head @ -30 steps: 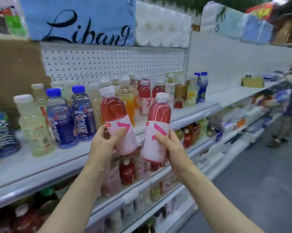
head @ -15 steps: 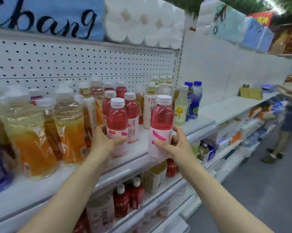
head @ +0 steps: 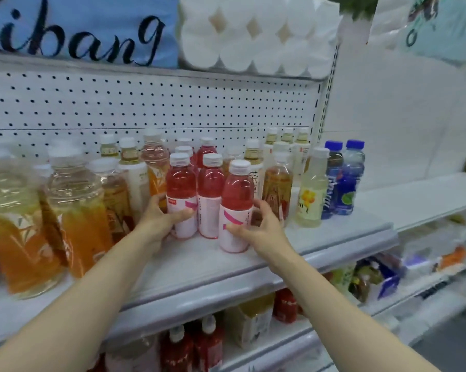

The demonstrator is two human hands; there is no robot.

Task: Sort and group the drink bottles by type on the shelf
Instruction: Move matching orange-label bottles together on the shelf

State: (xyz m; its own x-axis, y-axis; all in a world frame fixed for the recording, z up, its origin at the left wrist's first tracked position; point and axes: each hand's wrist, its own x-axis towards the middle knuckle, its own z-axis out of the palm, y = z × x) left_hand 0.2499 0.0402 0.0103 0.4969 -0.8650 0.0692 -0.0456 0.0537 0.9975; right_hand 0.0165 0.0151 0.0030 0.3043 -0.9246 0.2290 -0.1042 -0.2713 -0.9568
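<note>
Two pink drink bottles with white caps and pink-white labels stand on the white shelf (head: 320, 234). My left hand (head: 162, 218) grips the left pink bottle (head: 180, 194), which stands against other pink bottles (head: 210, 189) behind it. My right hand (head: 261, 226) holds the right pink bottle (head: 237, 202), thumb across its label and fingers curled behind it. That bottle stands a little forward of the group.
Orange juice bottles (head: 76, 210) crowd the shelf's left. Amber tea bottles (head: 277, 189), a pale yellow bottle (head: 311, 194) and two blue bottles (head: 344, 181) stand to the right. Paper rolls (head: 256, 33) sit above, more drinks (head: 194, 347) on the lower shelf.
Both hands have carried the two pink bottles rightward along the shelf and set them down beside the other pink bottles. The view has moved closer to the shelf.
</note>
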